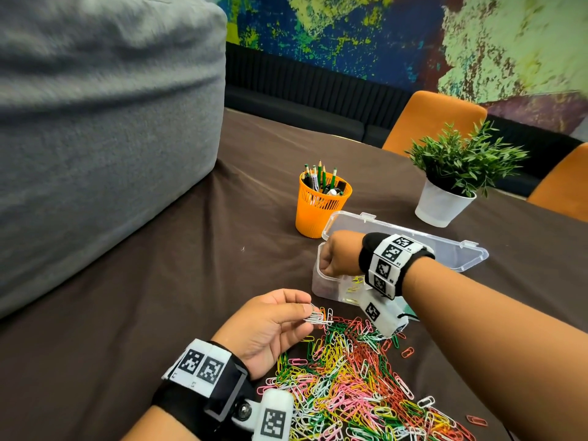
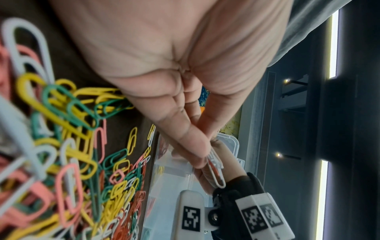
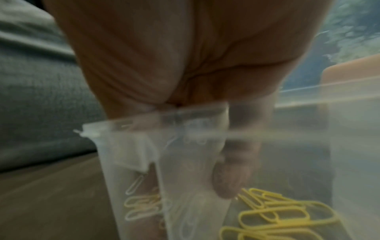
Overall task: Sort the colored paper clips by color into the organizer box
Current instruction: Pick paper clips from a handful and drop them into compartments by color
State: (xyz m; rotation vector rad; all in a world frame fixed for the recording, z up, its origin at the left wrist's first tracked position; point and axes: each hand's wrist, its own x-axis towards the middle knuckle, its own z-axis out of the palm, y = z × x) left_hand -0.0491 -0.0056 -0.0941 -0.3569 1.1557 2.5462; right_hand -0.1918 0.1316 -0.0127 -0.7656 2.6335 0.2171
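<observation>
white paper clips [image 1: 316,317] are sitting pinched between the thumb and fingertips of the left hand [image 1: 270,326], just above the near-left edge of the mixed pile of clips [image 1: 359,386] on the brown bench [image 1: 159,313]. beyond the pile, the right hand [image 1: 339,254] is dipping curled fingers into the clear organizer box [image 1: 321,286]; whether it is gripping anything, i cannot tell. yellow clips [image 3: 283,217] are lying inside the box.

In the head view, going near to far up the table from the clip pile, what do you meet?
Mixed clip pile → left hand pinching white clips → organizer box with right hand over it → orange pencil cup → orange chair.
</observation>
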